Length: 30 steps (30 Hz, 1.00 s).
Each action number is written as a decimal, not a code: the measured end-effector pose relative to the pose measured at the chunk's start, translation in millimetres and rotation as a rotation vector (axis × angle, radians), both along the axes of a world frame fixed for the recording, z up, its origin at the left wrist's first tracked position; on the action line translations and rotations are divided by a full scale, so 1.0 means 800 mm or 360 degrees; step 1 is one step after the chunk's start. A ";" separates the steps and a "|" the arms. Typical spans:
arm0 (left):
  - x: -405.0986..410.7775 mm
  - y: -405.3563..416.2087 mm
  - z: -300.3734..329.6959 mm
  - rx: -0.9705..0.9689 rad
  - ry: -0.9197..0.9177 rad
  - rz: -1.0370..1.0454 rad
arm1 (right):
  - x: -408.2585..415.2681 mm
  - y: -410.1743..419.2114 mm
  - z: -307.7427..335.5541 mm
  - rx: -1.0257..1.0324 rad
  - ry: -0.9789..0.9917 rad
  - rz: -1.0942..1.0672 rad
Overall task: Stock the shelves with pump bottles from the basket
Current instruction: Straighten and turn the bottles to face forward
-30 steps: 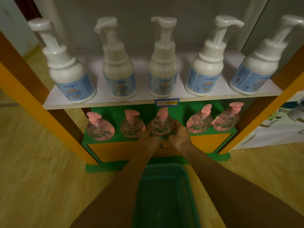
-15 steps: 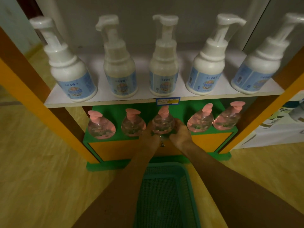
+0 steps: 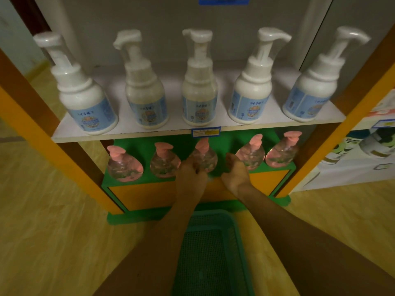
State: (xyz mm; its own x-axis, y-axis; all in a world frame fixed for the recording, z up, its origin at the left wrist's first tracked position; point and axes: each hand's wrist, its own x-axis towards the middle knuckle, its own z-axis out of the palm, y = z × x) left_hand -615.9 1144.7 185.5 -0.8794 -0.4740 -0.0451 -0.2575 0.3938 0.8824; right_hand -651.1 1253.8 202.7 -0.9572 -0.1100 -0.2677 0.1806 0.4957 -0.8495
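- Head view, lower shelf (image 3: 218,174), green: five clear pump bottles with pink pumps stand upright in one row, long axes vertical.
- Middle bottle (image 3: 204,157): third of the five, directly under the price tag (image 3: 206,132); its pink spout tips up and slightly left.
- Your left hand (image 3: 191,170): fingers curled against the middle bottle's lower left side, gripping it there.
- Your right hand (image 3: 235,170): just right of the middle bottle, a strip of green shelf showing between them; fingers loosely bent, nothing held.
- Neighbours in the way: the second pink bottle (image 3: 164,161) sits just beside your left hand; the fourth pink bottle (image 3: 251,154) is partly covered by your right hand.
- Upper shelf (image 3: 149,133), white board: five white pump bottles (image 3: 199,90) with blue labels, upright, overhanging the lower row; their spouts turn different ways.
- Writing: label print on the white bottles is too small and blurred to read; the price tag is blue and yellow, unreadable.
- Basket (image 3: 213,253): green mesh, on the yellow floor between your forearms, no bottles visible inside.
- Right edge: another unit (image 3: 363,150) holding dark-and-white containers.
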 end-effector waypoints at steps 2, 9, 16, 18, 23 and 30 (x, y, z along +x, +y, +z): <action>-0.002 0.009 0.001 -0.0006 0.0005 -0.0071 | -0.001 0.009 0.000 -0.0006 0.0016 -0.0054; -0.014 0.053 0.004 0.0100 -0.0150 -0.0237 | -0.012 0.049 -0.004 0.0083 0.0200 -0.0321; -0.037 0.108 0.001 0.0363 -0.0216 -0.0371 | -0.033 0.091 -0.005 0.0020 0.0243 -0.0673; -0.043 0.121 0.000 0.0406 -0.0171 -0.0394 | -0.039 0.100 -0.006 -0.0018 0.0145 -0.0571; -0.056 0.132 -0.014 0.0357 -0.0190 -0.0292 | -0.043 0.107 -0.010 -0.0050 0.0042 -0.0307; -0.057 0.125 -0.021 0.0396 -0.0174 -0.0270 | -0.042 0.103 -0.014 -0.0006 0.0064 -0.0263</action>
State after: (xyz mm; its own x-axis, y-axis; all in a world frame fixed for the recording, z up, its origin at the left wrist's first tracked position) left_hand -661.6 1245.0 168.6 -0.9284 -0.2838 -0.2398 -0.3052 0.2147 0.9278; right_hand -684.9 1336.3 191.7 -0.9722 0.0492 -0.2290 0.2257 0.4589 -0.8594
